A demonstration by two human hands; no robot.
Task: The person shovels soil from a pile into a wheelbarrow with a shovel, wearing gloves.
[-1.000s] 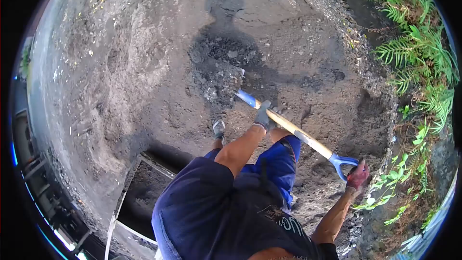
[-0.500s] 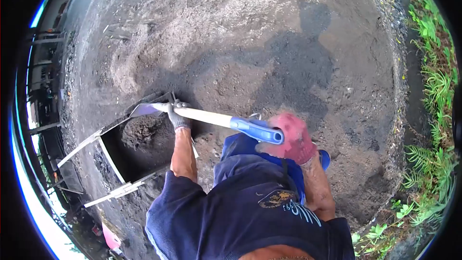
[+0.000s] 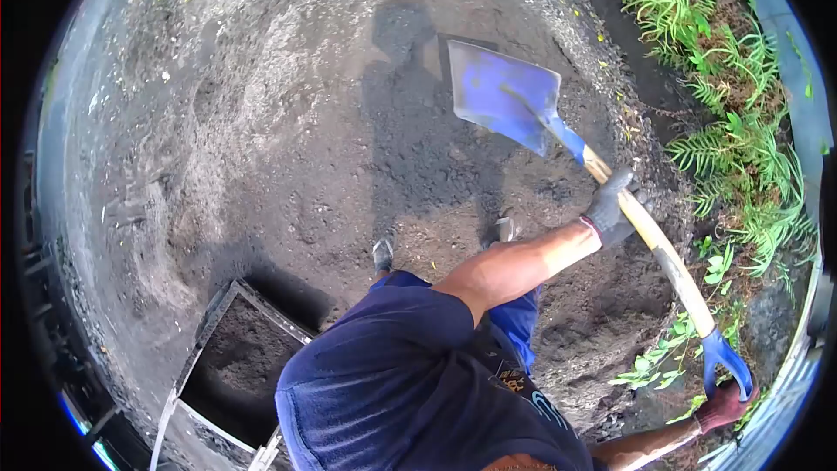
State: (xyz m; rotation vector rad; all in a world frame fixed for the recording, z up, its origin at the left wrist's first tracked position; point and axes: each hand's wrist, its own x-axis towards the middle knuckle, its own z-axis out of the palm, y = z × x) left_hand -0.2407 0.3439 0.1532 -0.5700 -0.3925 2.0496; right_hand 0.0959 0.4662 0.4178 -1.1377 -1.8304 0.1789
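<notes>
My left hand (image 3: 614,208), in a grey glove, is closed round the wooden shaft of a shovel (image 3: 667,257), close below its blade. The red-gloved right hand (image 3: 725,406) grips the blue D-shaped handle at the lower right. The blue and grey blade (image 3: 506,94) is held over the ground at the upper middle, with no load visible on it. At the lower left stands a box-like barrow (image 3: 202,419) with dark soil in it.
Rough dark soil (image 3: 288,174) spreads ahead, with a person's shadow across it. Ferns and leafy plants (image 3: 724,122) line the right side beside a gravelly edge. My feet (image 3: 384,253) are on the soil.
The shovel has swung from the barrow at the left to the right, both hands still on it. The view has turned right, and the barrow now sits lower in it.
</notes>
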